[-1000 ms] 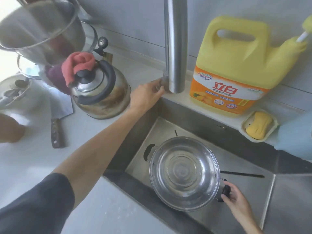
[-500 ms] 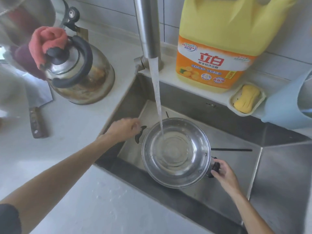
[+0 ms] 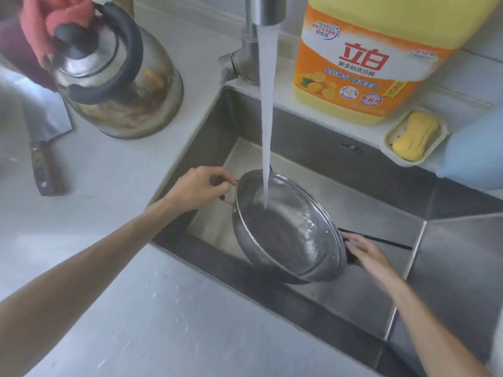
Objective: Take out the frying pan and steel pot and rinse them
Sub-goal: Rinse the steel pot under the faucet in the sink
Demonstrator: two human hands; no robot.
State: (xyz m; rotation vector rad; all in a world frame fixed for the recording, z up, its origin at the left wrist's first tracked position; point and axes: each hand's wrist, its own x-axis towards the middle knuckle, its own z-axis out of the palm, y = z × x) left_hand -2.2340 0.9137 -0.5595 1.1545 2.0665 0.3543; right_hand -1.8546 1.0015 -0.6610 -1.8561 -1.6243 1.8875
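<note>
Down in the sink [image 3: 375, 208], I'm gripping the steel pot [image 3: 288, 229] between left hand [image 3: 200, 187] and right hand [image 3: 366, 253], one handle each, tilting it rightward under the stream [image 3: 268, 104].

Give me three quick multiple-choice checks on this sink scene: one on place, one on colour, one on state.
1. Where is the steel pot?
A. on the counter
B. over the sink, under the tap stream
C. beside the soap dish

2. What colour is the soap bar in the dish?
A. yellow
B. green
C. white

3. How is the pot held?
A. flat on the sink floor, untouched
B. upside down
C. tilted, a handle in each of the hands

Answers:
1 B, the water stream lands inside it above the sink.
2 A, it is plainly yellow.
3 C, the left hand and right hand grip opposite handles and the rim slants.
</note>
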